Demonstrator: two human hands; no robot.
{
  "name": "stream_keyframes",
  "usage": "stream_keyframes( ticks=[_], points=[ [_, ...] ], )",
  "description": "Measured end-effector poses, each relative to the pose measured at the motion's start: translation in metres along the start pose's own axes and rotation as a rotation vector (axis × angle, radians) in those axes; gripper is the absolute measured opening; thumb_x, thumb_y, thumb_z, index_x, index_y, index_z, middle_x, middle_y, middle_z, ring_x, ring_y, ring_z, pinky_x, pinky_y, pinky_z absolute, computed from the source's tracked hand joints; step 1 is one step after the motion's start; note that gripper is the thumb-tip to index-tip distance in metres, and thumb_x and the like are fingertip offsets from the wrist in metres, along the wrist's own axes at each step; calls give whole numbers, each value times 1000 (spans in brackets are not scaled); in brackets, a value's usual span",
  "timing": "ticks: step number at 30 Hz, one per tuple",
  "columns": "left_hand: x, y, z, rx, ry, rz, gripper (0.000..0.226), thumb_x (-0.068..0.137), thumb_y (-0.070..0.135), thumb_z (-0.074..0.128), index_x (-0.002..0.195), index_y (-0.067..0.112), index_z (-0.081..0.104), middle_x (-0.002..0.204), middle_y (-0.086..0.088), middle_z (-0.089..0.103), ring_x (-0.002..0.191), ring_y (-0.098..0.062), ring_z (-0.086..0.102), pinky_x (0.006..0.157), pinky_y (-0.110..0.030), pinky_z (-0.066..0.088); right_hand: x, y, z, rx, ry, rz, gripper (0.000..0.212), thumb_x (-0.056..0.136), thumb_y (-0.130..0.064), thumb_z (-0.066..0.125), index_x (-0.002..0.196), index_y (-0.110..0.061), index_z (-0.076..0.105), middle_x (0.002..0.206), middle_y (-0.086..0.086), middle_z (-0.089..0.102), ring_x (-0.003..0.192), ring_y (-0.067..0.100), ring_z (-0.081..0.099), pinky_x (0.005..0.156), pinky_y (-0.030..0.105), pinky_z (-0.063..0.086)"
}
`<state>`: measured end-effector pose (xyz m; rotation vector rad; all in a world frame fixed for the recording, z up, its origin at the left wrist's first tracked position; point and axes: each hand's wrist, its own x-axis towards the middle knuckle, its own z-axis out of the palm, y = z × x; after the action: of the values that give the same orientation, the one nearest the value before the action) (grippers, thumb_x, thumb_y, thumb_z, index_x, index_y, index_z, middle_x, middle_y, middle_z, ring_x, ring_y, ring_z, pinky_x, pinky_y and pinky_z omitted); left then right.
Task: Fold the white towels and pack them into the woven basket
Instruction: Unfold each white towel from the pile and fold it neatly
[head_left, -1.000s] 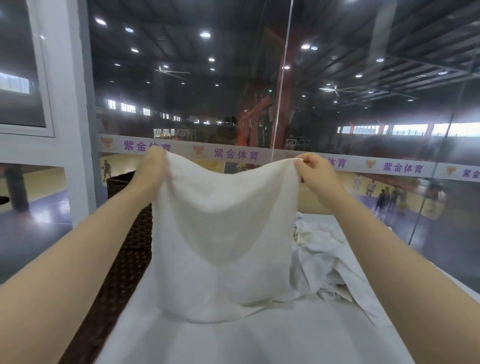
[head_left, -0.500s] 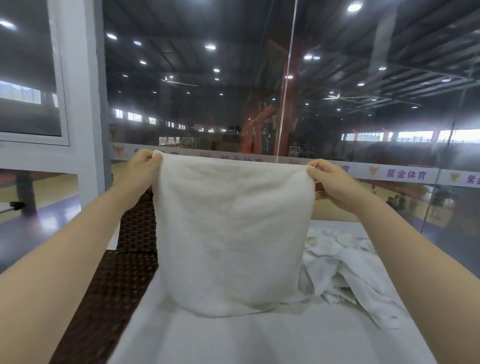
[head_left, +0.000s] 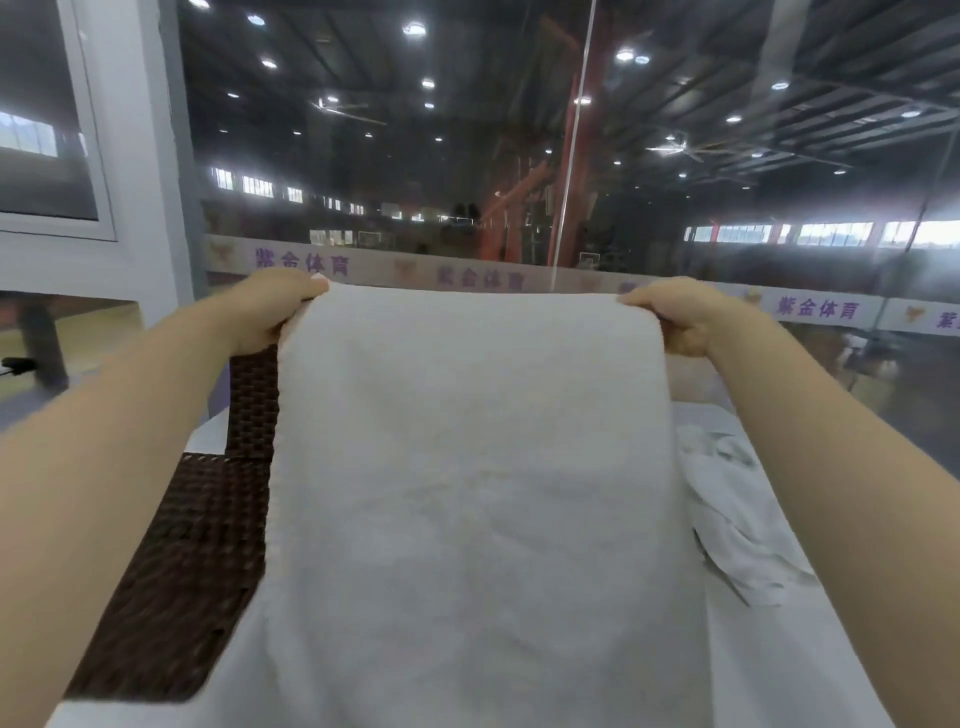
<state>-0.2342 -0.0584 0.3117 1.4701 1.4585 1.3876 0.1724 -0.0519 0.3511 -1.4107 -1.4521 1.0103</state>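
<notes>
White terry cloth fills the frame as a person stretches a towel (head_left: 467, 467) flat at chest height, left hand (head_left: 270, 312) and right hand (head_left: 675, 319) each pinching a top corner, fingers curled over the hem. The top edge runs level from hand to hand; the long axis hangs straight down from the grips, its lower end apparently reaching the white table (head_left: 779, 665), though the blur there makes contact hard to confirm. The woven basket (head_left: 197, 561) stands dark brown just beside the towel on the left, nearer the left hand. More crumpled towels (head_left: 727, 509) lie heaped to the right. A fold would likely bring the two corners together, or lay the cloth forward.
</notes>
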Motion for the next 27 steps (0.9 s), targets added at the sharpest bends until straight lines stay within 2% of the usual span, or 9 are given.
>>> stream_keyframes(
  ticks=[2,4,7,10,11,13,16,21,27],
  points=[
    [17,-31,12,227,5,-57,18,98,25,49,102,11,60,111,-17,63,98,-28,60,91,-42,48,17,28,9,-162,-12,9,10,98,-11,53,101,-6,61,93,10,65,81,18,64,57,24,56],
    [27,-66,27,467,6,-106,27,101,27,45,98,4,58,113,-24,59,95,-31,54,85,-37,42,30,63,23,-357,-58,-19,12,98,-11,53,89,-9,61,84,10,58,69,15,54,56,19,48],
    [31,-109,50,626,12,-167,37,103,28,43,117,-3,57,101,-21,57,89,-34,57,75,-36,43,52,113,40,-411,-23,-34,18,98,-11,50,81,-9,54,76,11,49,57,16,48,54,25,42],
    [38,-131,63,507,95,-220,33,103,26,42,121,1,53,97,-16,58,59,-19,54,47,-29,40,71,138,50,-209,55,-32,9,97,-9,48,91,-9,54,82,13,53,60,20,61,63,35,59],
    [42,-134,66,425,133,-222,32,103,25,42,123,3,52,104,-17,60,58,-18,58,48,-28,44,75,141,51,-155,63,-38,8,97,-9,47,93,-9,54,84,12,54,63,21,63,68,38,61],
    [48,-139,70,251,172,-221,34,102,24,44,130,6,49,109,-15,61,65,-21,68,65,-34,58,79,145,53,-95,76,-66,9,96,-8,47,92,-8,54,83,11,54,67,23,65,72,41,61],
    [40,-150,72,133,144,-229,30,101,24,47,125,5,49,105,-16,68,77,-21,73,81,-37,59,69,159,52,-55,89,-110,12,95,-6,50,86,-9,57,83,12,58,72,24,66,74,39,61],
    [-23,-192,65,90,22,-193,15,101,22,49,101,7,55,92,-10,67,81,-19,74,74,-30,58,14,219,60,26,67,-86,9,96,-11,57,89,-7,60,92,14,63,80,20,69,74,35,61],
    [-86,-256,50,90,-81,-298,14,102,23,48,94,12,52,90,-15,59,73,-28,72,59,-30,59,-54,276,92,45,14,-50,12,98,-14,55,96,-4,63,87,11,61,81,18,63,71,38,61]
  ],
)
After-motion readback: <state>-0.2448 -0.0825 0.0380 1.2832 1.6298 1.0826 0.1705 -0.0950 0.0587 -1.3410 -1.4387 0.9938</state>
